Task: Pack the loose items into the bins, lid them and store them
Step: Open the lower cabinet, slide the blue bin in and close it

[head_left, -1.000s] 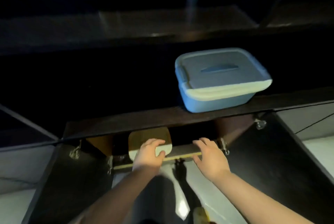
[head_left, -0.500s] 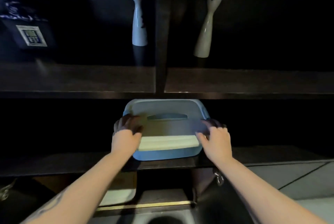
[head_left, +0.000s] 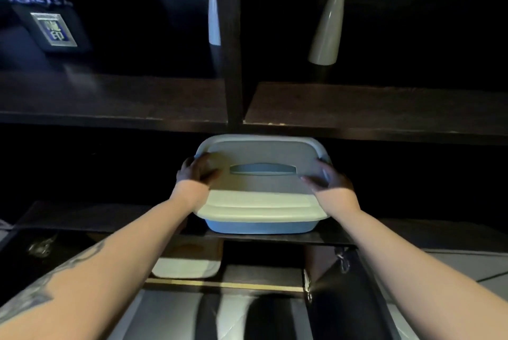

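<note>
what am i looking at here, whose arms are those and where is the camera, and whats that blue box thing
There is no machine here: the arms belong to a person, and the camera is worn on their head, looking forward and down, so you see what they see. They face a dark shelving unit. The blue box is a storage bin with a pale lid fitted on top, sitting on a dark shelf. The left hand grips the lid's left edge and the right hand grips its right edge, fingers curled over it. On the shelf above stand two pale vases, one partly hidden behind the upright, the other to the right. A framed plaque sits at upper left. Below the bin, another pale lid shows in a lower compartment.
</note>
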The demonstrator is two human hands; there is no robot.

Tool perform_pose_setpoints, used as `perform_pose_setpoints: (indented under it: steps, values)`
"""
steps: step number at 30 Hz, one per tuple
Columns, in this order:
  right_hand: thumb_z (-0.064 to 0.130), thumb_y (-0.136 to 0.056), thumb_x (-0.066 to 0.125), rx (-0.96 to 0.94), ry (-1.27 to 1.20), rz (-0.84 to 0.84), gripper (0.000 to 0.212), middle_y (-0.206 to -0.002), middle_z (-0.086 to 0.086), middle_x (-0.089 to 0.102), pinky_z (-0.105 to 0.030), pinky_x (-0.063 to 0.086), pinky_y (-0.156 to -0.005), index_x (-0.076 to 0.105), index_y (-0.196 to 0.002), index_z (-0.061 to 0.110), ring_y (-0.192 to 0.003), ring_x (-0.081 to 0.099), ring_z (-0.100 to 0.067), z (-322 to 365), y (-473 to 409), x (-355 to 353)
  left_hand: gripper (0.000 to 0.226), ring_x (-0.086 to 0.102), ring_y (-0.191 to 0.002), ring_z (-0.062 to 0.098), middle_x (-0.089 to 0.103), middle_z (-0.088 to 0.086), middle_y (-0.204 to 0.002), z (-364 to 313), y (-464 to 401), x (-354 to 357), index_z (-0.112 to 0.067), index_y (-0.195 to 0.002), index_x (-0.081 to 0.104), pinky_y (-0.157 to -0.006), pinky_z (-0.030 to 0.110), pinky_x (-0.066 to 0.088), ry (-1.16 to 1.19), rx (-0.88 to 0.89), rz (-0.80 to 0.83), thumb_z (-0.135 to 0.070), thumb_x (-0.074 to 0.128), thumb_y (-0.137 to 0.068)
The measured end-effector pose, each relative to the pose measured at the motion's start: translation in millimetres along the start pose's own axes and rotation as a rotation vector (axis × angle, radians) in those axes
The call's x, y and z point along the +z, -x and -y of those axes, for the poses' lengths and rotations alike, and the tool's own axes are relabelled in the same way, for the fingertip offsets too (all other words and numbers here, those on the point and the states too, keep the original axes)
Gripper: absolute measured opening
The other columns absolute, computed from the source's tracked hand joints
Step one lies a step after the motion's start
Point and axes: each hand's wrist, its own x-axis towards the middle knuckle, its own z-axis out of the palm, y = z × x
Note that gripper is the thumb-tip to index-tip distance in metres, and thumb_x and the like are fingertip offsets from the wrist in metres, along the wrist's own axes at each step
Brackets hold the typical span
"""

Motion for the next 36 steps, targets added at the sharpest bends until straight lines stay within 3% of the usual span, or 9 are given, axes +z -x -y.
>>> perform_pose_setpoints:
  steps: [3, 6, 9, 17, 20, 23, 28, 31, 36]
  values:
    - [0.058, -0.075, 0.066, -0.04, 0.18, -0.064, 0.06, -0.112, -0.009, 0.065, -0.028, 0.043, -0.078, 0.052, -0.128, 0.034, -0.105, 0.06, -0.026, -5, 45, -7, 0.049, 0.048, -0.12, 0.029, 0.051, 0.007, -0.13, 12, 41, -8, -0.018, -0.126, 0.054, -0.102, 0.044, 0.041, 0.065, 0.039, -0.033, -0.033, 0.067, -0.082]
    - [0.059, -0.074, 0.066, -0.055, 0.118, -0.062, 0.057, -0.123, 0.003, 0.057, -0.027, 0.038, -0.083, 0.05, -0.125, 0.039, -0.113, 0.053, -0.017, -11, 100, -8, 0.057, 0.047, -0.121, 0.019, 0.051, 0.0, -0.128, 29, 89, -19, -0.02, -0.131, 0.051, -0.1, 0.03, 0.036, 0.038, 0.085, -0.067, -0.039, 0.069, -0.08]
    - [0.049, -0.077, 0.072, -0.06, 0.013, -0.086, 0.056, -0.133, 0.01, 0.051, -0.026, 0.037, -0.096, 0.05, -0.127, 0.039, -0.125, 0.046, -0.011, -17, 155, 0, 0.065, 0.042, -0.126, 0.009, 0.045, -0.008, -0.139, 44, 134, -34, -0.029, -0.134, 0.048, -0.105, 0.03, 0.035, 0.139, 0.055, -0.047, -0.039, 0.075, -0.076]
    - [0.041, -0.07, 0.079, 0.041, -0.1, -0.114, 0.054, -0.12, 0.026, 0.055, -0.021, 0.036, -0.095, 0.059, -0.12, 0.041, -0.113, 0.048, 0.004, -70, 253, 44, 0.068, 0.037, -0.13, 0.001, 0.042, -0.012, -0.141, 110, 225, -36, -0.034, -0.13, 0.052, -0.11, 0.03, 0.03, 0.227, -0.03, 0.038, -0.026, 0.082, -0.069]
    - [0.05, -0.057, 0.08, 0.2, -0.141, -0.145, 0.056, -0.107, 0.021, 0.065, -0.009, 0.046, -0.079, 0.061, -0.109, 0.049, -0.094, 0.061, 0.008, -109, 269, 78, 0.068, 0.038, -0.131, 0.007, 0.044, -0.01, -0.138, 140, 235, -12, -0.029, -0.129, 0.055, -0.112, 0.034, 0.03, 0.181, -0.108, 0.108, -0.021, 0.083, -0.068]
    - [0.054, -0.056, 0.077, 0.261, -0.093, -0.113, 0.054, -0.105, 0.025, 0.064, 0.005, 0.04, -0.064, 0.059, -0.107, 0.055, -0.09, 0.058, 0.017, -160, 265, 112, 0.071, 0.042, -0.122, 0.006, 0.044, -0.011, -0.132, 174, 227, 24, -0.022, -0.129, 0.055, -0.104, 0.024, 0.032, 0.165, -0.159, 0.185, -0.017, 0.085, -0.065]
    - [0.047, -0.068, 0.08, 0.31, -0.092, 0.019, 0.053, -0.109, 0.033, 0.056, -0.001, 0.04, -0.076, 0.056, -0.114, 0.055, -0.102, 0.056, 0.007, -250, 221, 164, 0.073, 0.038, -0.119, 0.008, 0.041, 0.002, -0.138, 254, 198, 113, -0.009, -0.134, 0.047, -0.093, 0.004, 0.027, 0.129, -0.211, 0.343, -0.002, 0.08, -0.069]
    - [0.059, -0.061, 0.077, 0.302, -0.035, 0.029, 0.066, -0.112, 0.023, 0.061, -0.019, 0.042, -0.084, 0.058, -0.121, 0.04, -0.101, 0.059, -0.002, -301, 186, 202, 0.075, 0.039, -0.126, 0.016, 0.042, 0.003, -0.137, 303, 171, 172, -0.013, -0.135, 0.047, -0.098, 0.018, 0.027, 0.083, -0.232, 0.377, -0.013, 0.082, -0.069]
    - [0.036, -0.073, 0.078, 0.385, 0.137, 0.067, 0.058, -0.127, -0.003, 0.063, -0.032, 0.042, -0.102, 0.059, -0.126, 0.027, -0.118, 0.057, -0.024, -382, 103, 260, 0.073, 0.045, -0.125, 0.025, 0.049, 0.014, -0.135, 368, 104, 269, -0.007, -0.13, 0.052, -0.103, 0.026, 0.031, -0.012, -0.195, 0.384, -0.017, 0.085, -0.065]
